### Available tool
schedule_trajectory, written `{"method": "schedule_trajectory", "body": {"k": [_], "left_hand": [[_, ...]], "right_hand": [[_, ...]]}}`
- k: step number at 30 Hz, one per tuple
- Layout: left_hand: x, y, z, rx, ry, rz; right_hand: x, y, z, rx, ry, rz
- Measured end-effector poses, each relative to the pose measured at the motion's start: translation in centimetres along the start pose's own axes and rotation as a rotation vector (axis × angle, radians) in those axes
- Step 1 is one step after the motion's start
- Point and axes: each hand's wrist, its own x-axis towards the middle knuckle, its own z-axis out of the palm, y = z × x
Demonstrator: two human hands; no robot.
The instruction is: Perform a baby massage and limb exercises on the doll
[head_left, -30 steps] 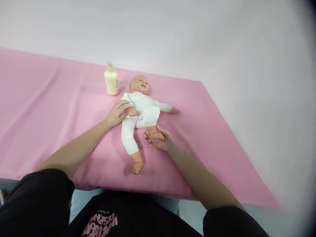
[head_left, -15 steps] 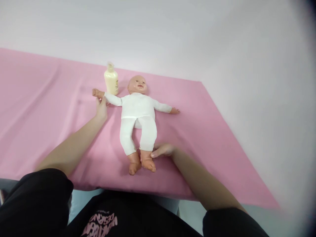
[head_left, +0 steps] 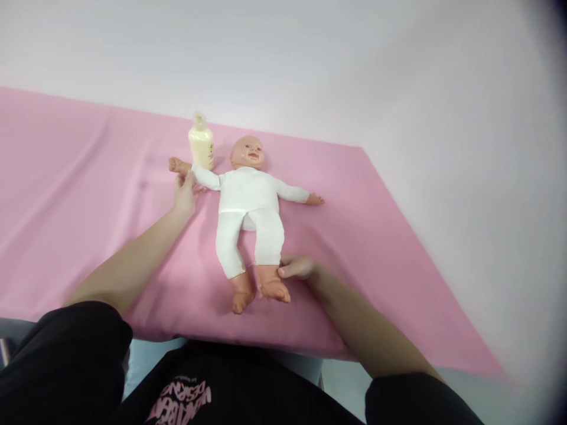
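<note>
A baby doll (head_left: 248,192) with a white cloth body lies on its back, head away from me, arms spread wide. My left hand (head_left: 185,192) is closed around the doll's forearm on the left side, near the wrist, with the thumb on top. My right hand (head_left: 297,267) grips the doll's ankle on the right side; its thumb shows on the outer edge and the other fingers are hidden beneath. Close behind the doll's left-side arm stands a pale yellow pump bottle (head_left: 202,146), upright.
A pink sheet (head_left: 354,236) covers the table, its front edge close to my body. Behind and to the right rises a white wall (head_left: 420,106). Light folds run across the sheet on the left.
My right hand has shifted right and slightly away from me, bringing the doll's leg with it, so the two feet are further apart. My left hand has barely moved.
</note>
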Motion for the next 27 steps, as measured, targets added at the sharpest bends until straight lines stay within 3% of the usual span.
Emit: {"method": "schedule_trajectory", "body": {"k": [4,8,13,15,19,27], "left_hand": [[-0.3,-0.4,-0.1,0.188,-0.145,0.250],[-2.2,0.1,0.5,0.422,-0.262,0.474],[-4.1,1.3,0.9,0.830,-0.676,0.766],[-4.2,1.5,0.9,0.900,-0.764,0.834],[-4.0,1.5,0.9,0.903,-0.814,0.924],[-4.1,1.3,1.0,0.907,-0.802,0.895]], "right_hand": [[0.7,-0.5,0.3,0.040,0.077,-0.120],[1.4,-1.0,0.1,0.127,0.244,-0.162],[2.0,-1.2,-0.4,0.272,0.413,-0.200],[2.1,-1.3,-0.5,0.314,0.473,-0.216],[2.2,-1.5,-0.7,0.339,0.526,-0.253],[1.9,-1.7,-0.8,0.362,0.549,-0.241]]}}
